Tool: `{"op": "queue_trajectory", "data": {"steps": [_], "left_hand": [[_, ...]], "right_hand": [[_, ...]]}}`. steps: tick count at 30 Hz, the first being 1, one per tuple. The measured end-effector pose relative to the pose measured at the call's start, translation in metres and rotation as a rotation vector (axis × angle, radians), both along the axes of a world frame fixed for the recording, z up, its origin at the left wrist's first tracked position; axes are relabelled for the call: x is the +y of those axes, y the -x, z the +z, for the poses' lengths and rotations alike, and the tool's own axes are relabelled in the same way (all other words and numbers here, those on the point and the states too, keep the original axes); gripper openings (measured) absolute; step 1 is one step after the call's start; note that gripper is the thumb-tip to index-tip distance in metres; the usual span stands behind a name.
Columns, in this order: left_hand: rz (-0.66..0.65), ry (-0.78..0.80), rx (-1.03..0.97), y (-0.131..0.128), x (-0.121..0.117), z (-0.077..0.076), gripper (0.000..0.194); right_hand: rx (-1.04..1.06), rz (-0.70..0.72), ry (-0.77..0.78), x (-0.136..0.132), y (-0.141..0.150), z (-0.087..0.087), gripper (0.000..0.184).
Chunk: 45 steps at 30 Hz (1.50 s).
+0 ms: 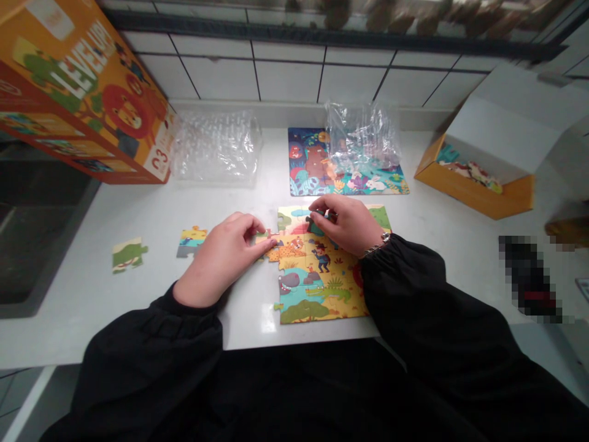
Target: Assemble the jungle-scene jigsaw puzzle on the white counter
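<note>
A partly joined animal jigsaw (317, 285) lies on the white counter (92, 288) in front of me. My left hand (223, 258) pinches a small puzzle piece (263, 236) against the jigsaw's left edge. My right hand (347, 224) rests on the jigsaw's upper part, fingertips pressing a dark piece (316, 222) there. Two loose pieces lie to the left: a yellow and blue one (191, 240) and a green one (127, 254).
A finished jigsaw (313, 166) lies further back under a crumpled clear bag (363, 138). Another clear bag (215, 146) sits left of it. An orange puzzle box lid (78, 92) stands at far left, an open box of pieces (478, 178) at right. A dark sink (37, 233) borders the left.
</note>
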State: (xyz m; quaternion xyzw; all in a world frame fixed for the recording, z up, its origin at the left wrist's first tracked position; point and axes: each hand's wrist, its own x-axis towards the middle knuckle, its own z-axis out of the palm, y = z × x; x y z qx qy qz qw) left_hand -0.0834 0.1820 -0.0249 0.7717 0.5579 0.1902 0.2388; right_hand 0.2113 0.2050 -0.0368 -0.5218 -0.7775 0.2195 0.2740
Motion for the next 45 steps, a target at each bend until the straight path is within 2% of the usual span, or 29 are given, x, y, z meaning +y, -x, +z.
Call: {"op": "queue_trajectory", "data": {"steps": [5, 10, 17, 26, 35, 41, 45], "left_hand": [[0.052, 0.012, 0.009, -0.006, -0.003, 0.002, 0.027], [0.044, 0.002, -0.004, -0.009, -0.005, 0.001, 0.022], [-0.109, 0.064, -0.043, -0.004, -0.004, 0.004, 0.015], [-0.142, 0.082, -0.043, 0.0, -0.004, 0.003, 0.019], [-0.276, 0.044, -0.053, 0.003, -0.003, -0.001, 0.016], [-0.25, 0.033, 0.015, 0.0, -0.005, 0.002, 0.031], [-0.214, 0.01, 0.041, -0.004, -0.007, 0.002, 0.029]], "right_hand": [[-0.008, -0.006, 0.02, -0.001, 0.0, 0.002, 0.012], [-0.005, -0.003, 0.013, -0.001, 0.0, 0.0, 0.013], [-0.008, 0.003, 0.01, 0.0, 0.0, 0.0, 0.014], [-0.003, 0.014, 0.003, 0.0, 0.0, 0.0, 0.012], [0.004, 0.013, -0.009, 0.0, 0.0, -0.001, 0.013], [-0.001, 0.015, 0.002, 0.0, -0.001, -0.003, 0.013], [-0.003, 0.015, 0.002, 0.0, 0.0, -0.001, 0.014]]}}
